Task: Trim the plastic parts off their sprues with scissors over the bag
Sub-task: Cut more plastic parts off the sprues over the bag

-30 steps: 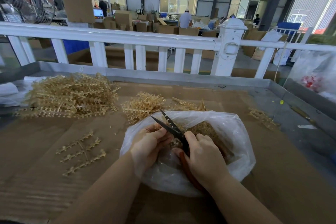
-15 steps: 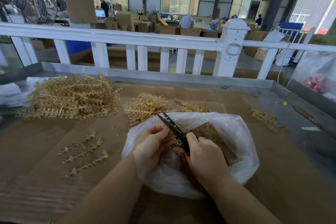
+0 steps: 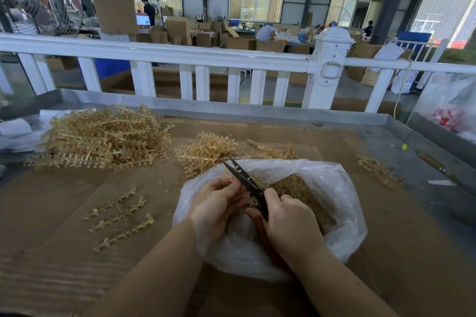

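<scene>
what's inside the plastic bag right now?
The plastic bag holds a heap of tan trimmed plastic parts. The left hand, pinching a sprue, and the right hand, gripping the scissors, cover its near side, so what lies under them cannot be seen.

Two bare forearms and hands, seen from above

No sleeves, gloves, rings or watch are worn on what is shown: the left hand [image 3: 216, 207] and the right hand [image 3: 289, 221] are uncovered, and both forearms are seen bare down to the lower frame edge.
</scene>
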The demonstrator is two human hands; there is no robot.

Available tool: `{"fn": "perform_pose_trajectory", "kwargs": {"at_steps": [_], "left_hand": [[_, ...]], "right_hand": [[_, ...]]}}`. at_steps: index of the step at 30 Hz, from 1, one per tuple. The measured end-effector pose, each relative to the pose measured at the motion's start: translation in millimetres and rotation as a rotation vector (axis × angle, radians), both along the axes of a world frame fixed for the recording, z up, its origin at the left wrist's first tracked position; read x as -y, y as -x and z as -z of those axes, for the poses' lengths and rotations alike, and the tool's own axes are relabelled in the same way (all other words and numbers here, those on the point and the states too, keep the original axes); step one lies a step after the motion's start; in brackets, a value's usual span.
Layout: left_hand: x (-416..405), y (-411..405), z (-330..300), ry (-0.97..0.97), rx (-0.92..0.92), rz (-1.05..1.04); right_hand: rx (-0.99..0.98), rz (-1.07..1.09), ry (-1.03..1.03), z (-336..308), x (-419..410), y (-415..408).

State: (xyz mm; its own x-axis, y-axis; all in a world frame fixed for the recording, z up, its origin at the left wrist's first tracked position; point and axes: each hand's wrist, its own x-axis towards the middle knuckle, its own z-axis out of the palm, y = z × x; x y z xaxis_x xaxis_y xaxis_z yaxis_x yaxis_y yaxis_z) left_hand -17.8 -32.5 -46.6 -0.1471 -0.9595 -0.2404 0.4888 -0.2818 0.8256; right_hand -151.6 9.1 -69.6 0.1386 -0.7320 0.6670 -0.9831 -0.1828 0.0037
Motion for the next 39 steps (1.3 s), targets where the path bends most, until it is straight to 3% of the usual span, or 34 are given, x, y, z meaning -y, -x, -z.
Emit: {"fn": "perform_pose_trajectory", "kwargs": {"at_steps": [39], "left_hand": [[-6.0, 1.0, -1.4, 0.028, 0.068, 0.021]], "right_hand": [[-0.002, 0.024, 0.03, 0.4, -2.2, 0.8]]}}
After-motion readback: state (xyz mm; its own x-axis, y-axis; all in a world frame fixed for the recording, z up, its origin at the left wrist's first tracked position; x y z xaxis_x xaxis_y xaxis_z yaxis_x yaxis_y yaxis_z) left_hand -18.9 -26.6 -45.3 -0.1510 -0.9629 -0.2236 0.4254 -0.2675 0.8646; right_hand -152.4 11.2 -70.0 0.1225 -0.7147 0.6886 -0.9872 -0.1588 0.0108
